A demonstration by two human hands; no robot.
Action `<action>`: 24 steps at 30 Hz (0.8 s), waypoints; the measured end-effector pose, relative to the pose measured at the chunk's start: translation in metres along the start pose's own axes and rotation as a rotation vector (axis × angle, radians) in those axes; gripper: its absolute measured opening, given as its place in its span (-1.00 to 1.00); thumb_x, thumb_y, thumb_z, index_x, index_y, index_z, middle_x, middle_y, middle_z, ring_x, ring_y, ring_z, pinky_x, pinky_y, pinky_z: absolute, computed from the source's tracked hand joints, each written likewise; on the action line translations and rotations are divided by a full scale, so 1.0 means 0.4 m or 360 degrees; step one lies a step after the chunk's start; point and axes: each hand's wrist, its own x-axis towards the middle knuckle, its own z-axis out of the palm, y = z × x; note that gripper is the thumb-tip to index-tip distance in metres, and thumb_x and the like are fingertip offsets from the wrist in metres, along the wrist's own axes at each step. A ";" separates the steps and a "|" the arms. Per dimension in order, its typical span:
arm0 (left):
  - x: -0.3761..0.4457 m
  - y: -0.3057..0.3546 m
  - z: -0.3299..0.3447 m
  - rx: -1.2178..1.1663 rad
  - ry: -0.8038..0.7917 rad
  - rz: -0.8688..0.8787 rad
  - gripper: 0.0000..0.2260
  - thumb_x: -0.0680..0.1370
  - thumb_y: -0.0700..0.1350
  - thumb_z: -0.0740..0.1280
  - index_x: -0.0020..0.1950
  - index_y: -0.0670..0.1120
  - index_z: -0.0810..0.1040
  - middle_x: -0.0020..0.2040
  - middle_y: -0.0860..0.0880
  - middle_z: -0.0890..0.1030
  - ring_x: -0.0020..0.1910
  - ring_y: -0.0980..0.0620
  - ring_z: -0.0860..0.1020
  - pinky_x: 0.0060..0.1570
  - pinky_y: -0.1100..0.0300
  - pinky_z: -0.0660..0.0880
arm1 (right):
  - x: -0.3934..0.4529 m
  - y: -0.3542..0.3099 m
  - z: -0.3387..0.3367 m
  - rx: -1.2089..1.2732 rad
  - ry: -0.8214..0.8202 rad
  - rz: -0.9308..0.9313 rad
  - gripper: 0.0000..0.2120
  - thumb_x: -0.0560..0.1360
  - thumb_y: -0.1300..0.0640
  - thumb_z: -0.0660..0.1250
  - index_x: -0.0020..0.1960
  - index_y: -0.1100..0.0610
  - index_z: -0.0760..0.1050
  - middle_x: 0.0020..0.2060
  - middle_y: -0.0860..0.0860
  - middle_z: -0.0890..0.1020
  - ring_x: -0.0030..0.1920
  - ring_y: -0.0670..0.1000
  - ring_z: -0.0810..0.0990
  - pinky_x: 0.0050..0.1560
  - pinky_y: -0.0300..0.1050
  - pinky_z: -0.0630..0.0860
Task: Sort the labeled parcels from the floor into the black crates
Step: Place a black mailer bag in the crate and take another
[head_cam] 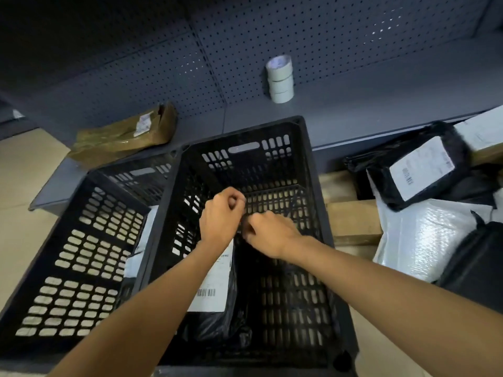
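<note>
Parcels are the matter here, and one black parcel (pixel 217 303) with a white barcode label lies inside the middle black crate (pixel 313 164), directly below both hands. Its long axis runs from the hands back toward the person, barcode end nearest the person. The left hand (pixel 220 216) and right hand (pixel 269 235) meet over its far end, fingers curled; whether they pinch the black wrapping cannot be told, since the fingertips are hidden.

Left of the hands a second black crate (pixel 62 268) holds a pale parcel (pixel 138 248) against its wall. Right of the hands, loose on the tan floor (pixel 24 164), lie a black labeled parcel (pixel 419 170), a white bubble mailer (pixel 424 238) and brown boxes (pixel 353 221).

Beyond the hands, a grey shelf (pixel 353 104) with a pegboard back (pixel 299 31) carries stacked tape rolls (pixel 280 78) and a brown wrapped parcel (pixel 122 134).
</note>
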 end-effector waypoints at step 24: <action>0.066 0.504 0.374 0.0000 -0.1051 0.0824 -0.53 0.49 -0.12 0.49 0.38 0.00 0.48 0.27 -0.07 0.53 0.30 -0.03 0.48 0.32 0.17 0.35 | -0.283 0.682 -0.138 0.1395 0.0303 0.1208 -0.75 0.59 0.10 0.25 0.26 0.10 0.40 0.13 0.13 0.54 0.01 0.09 0.50 0.08 0.00 0.47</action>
